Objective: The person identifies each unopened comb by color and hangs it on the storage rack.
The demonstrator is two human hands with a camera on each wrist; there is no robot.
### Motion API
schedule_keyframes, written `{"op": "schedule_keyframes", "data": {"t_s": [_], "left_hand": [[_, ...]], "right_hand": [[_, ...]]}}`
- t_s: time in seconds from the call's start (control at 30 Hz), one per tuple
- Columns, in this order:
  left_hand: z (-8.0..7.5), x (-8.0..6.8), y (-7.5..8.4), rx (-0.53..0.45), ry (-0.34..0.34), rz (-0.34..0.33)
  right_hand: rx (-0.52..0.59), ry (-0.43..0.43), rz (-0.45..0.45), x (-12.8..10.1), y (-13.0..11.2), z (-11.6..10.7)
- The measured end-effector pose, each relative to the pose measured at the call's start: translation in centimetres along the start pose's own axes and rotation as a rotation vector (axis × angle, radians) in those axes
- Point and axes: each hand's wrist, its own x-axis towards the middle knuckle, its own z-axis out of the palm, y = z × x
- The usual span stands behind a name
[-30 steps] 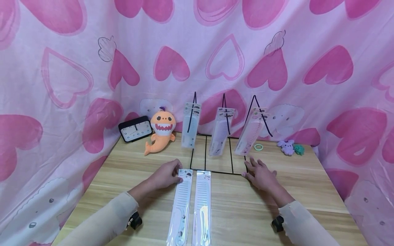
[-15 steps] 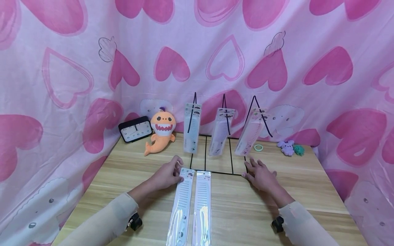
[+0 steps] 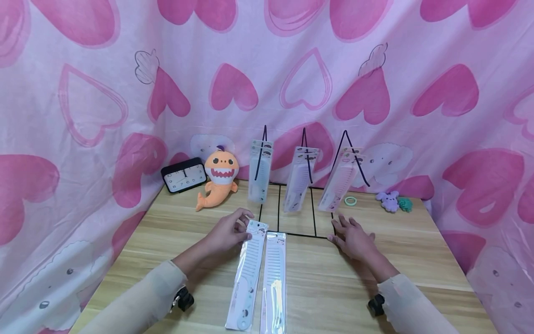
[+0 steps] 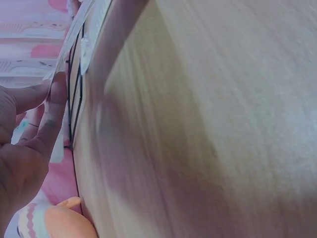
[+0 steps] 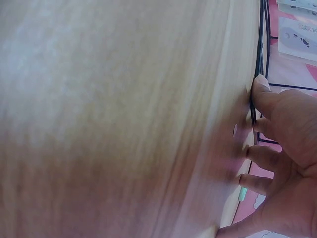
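Wooden tabletop [image 3: 375, 273] carries 2 packaged combs just in front of the wire rack [image 3: 292, 218]: the left hand [image 3: 227, 232] pinches the top of the blue comb [image 3: 247, 276], its upper end tilted toward the rack, while the pink comb [image 3: 274, 278] lies flat just right of it. The right hand [image 3: 352, 236], its grip spread and holding nothing, rests flat on the tabletop by the rack's front right corner. 3 more packaged combs hang on the rack, with a shark toy [image 3: 219, 178] to its left.
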Motion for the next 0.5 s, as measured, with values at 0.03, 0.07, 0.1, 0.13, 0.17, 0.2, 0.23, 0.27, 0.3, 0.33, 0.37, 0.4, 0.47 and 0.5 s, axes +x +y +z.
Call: {"op": "schedule_keyframes", "data": {"t_s": [0.03, 0.07, 0.1, 0.13, 0.17, 0.2, 0.23, 0.27, 0.3, 0.33, 0.37, 0.4, 0.47, 0.5], "left_hand": [[-0.1, 0.0, 0.2, -0.018, 0.000, -0.002], [-0.1, 0.0, 0.3, -0.037, 0.001, -0.008], [-0.2, 0.0, 0.6, -0.047, 0.003, -0.005], [-0.3, 0.0, 0.8, -0.064, 0.003, -0.001], [-0.4, -0.1, 1.0, -0.076, 0.004, 0.001], [-0.5, -0.1, 1.3, -0.081, 0.008, 0.003], [-0.6, -0.2, 1.5, -0.085, 0.014, 0.007], [-0.7, -0.2, 1.8, -0.087, 0.019, 0.016], [-0.9, -0.2, 2.1, -0.088, 0.024, 0.024], [-1.0, -0.2, 2.3, -0.085, 0.033, 0.033], [-1.1, -0.3, 2.6, -0.076, 0.044, 0.047], [-1.3, -0.3, 2.9, -0.066, 0.055, 0.063], [-1.5, -0.3, 3.5, -0.055, 0.072, 0.087], [-1.7, -0.4, 3.9, -0.051, 0.081, 0.096]], "right_hand": [[0.000, -0.002, 0.001, 0.0, 0.0, 0.0], [0.000, -0.003, 0.001, 0.0, 0.0, 0.0], [-0.001, -0.004, 0.001, 0.0, 0.0, 0.0], [0.000, -0.004, 0.001, 0.0, 0.1, 0.0], [0.000, -0.005, 0.001, 0.0, 0.1, 0.0], [0.000, -0.004, 0.000, 0.0, 0.1, 0.0], [0.000, -0.003, 0.000, 0.1, 0.1, 0.0], [0.000, -0.003, -0.001, 0.1, 0.1, 0.0], [0.000, -0.002, -0.002, 0.1, 0.1, 0.0], [0.000, 0.000, -0.002, 0.1, 0.1, 0.1], [0.000, 0.001, -0.003, 0.1, 0.1, 0.1], [0.000, 0.002, -0.004, 0.0, 0.1, 0.0], [-0.001, 0.002, -0.005, 0.0, 0.2, 0.1], [-0.002, 0.002, -0.005, 0.0, 0.2, 0.0]]}}
